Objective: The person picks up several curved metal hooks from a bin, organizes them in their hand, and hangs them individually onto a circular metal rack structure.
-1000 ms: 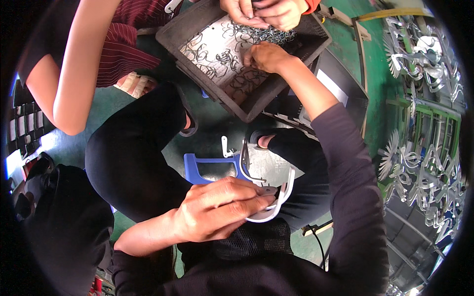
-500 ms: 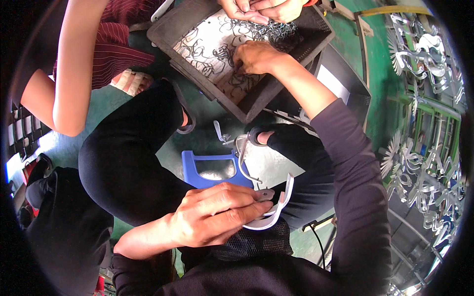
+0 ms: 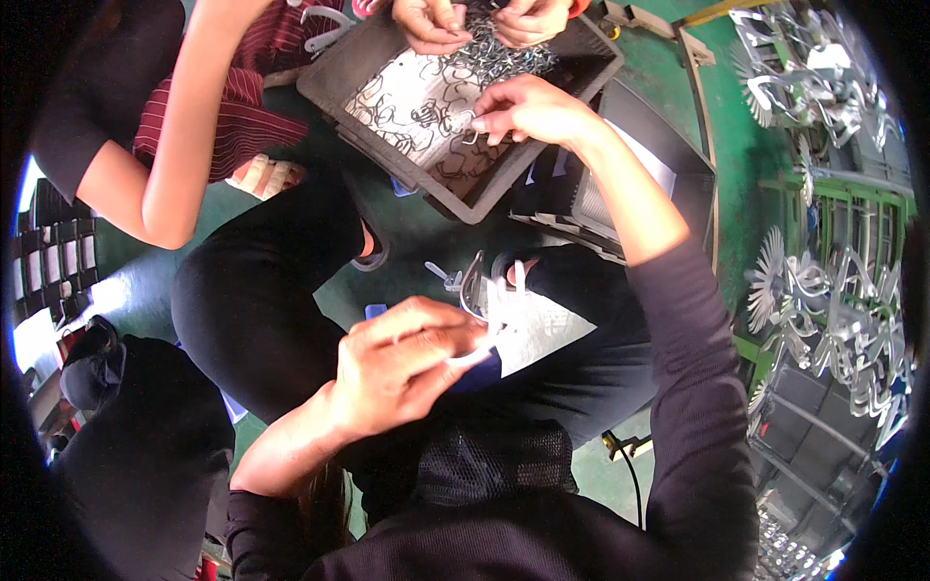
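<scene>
White curved part (image 3: 496, 329): in the left hand, above the person's lap; outline blurred.
Left hand (image 3: 392, 363): grasping the white curved part between thumb and fingers.
Small wire piece (image 3: 472, 136): at the right fingertips, over the near side of the black tray.
Right hand (image 3: 542, 114): thumb and fingers pinched on the small wire piece.
Black tray (image 3: 586, 70): tilted in view; contains dark wire hooks (image 3: 426, 114), scattered, and a heap of metal pieces (image 3: 502, 60) toward the far side.
Co-worker's hands (image 3: 431, 24): above the heap, fingers curled.
Silver sheet (image 3: 547, 334): below and beyond the white curved part.
Rack (image 3: 852, 232): green, far right, near shiny metal parts (image 3: 823, 300).
</scene>
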A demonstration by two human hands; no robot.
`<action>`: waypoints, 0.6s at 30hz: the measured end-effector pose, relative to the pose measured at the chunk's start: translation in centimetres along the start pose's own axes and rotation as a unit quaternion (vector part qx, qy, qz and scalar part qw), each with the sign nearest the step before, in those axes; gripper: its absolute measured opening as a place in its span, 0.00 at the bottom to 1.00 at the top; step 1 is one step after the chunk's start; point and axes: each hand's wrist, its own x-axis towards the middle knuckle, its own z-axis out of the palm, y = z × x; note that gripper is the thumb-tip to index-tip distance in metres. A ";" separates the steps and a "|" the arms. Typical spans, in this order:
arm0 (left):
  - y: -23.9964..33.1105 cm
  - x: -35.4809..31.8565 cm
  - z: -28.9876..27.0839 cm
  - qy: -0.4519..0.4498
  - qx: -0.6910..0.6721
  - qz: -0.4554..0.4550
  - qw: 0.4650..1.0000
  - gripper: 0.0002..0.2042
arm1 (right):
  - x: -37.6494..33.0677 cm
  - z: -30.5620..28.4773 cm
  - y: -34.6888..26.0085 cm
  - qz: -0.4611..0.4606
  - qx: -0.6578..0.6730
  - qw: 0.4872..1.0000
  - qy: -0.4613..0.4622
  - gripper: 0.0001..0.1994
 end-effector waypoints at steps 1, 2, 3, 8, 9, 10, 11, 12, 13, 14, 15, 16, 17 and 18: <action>0.0 -0.2 0.0 -0.002 0.017 -0.021 1.000 0.06 | -1.9 0.2 -0.5 -0.003 0.074 0.997 0.021 0.10; 0.1 -0.3 0.1 0.010 0.023 -0.026 0.999 0.06 | -3.9 0.4 -1.2 -0.024 0.128 0.991 0.038 0.08; 0.3 -0.4 0.3 0.019 0.028 -0.030 0.999 0.06 | -5.8 0.6 -1.7 -0.050 0.160 0.985 0.049 0.08; 0.3 -1.0 1.1 0.051 0.049 -0.010 0.997 0.06 | -14.4 3.4 -4.7 -0.121 0.206 0.959 0.153 0.09; 0.3 -1.1 1.3 0.055 0.051 -0.018 0.997 0.05 | -15.6 4.3 -5.5 -0.126 0.231 0.949 0.174 0.10; 0.4 -1.1 1.4 0.054 0.050 -0.020 0.997 0.06 | -16.7 5.0 -6.0 -0.129 0.254 0.938 0.199 0.12; 0.4 -1.1 1.5 0.054 0.049 -0.023 0.997 0.07 | -17.5 5.5 -6.3 -0.133 0.259 0.934 0.206 0.16; 0.4 -1.1 1.5 0.054 0.048 -0.026 0.997 0.08 | -18.0 6.0 -6.4 -0.131 0.255 0.934 0.214 0.16; 0.4 -1.1 1.6 0.057 0.051 -0.017 0.997 0.08 | -18.4 6.4 -6.4 -0.129 0.250 0.934 0.221 0.17; 0.7 -1.1 1.6 0.054 0.050 -0.019 0.997 0.08 | -18.7 6.7 -6.5 -0.128 0.245 0.934 0.228 0.17; 0.9 -1.2 1.7 0.052 0.049 -0.021 0.997 0.08 | -18.8 6.9 -6.5 -0.122 0.233 0.935 0.236 0.17; 1.0 -1.2 1.7 0.052 0.049 -0.026 0.997 0.08 | -18.8 7.0 -6.6 -0.115 0.239 0.936 0.233 0.18; 1.1 -1.3 1.7 0.053 0.051 -0.013 0.997 0.08 | -18.7 7.1 -6.7 -0.107 0.244 0.936 0.229 0.18; 1.0 -1.2 1.7 0.054 0.054 0.000 0.997 0.09 | -18.7 7.2 -6.8 -0.101 0.248 0.937 0.225 0.18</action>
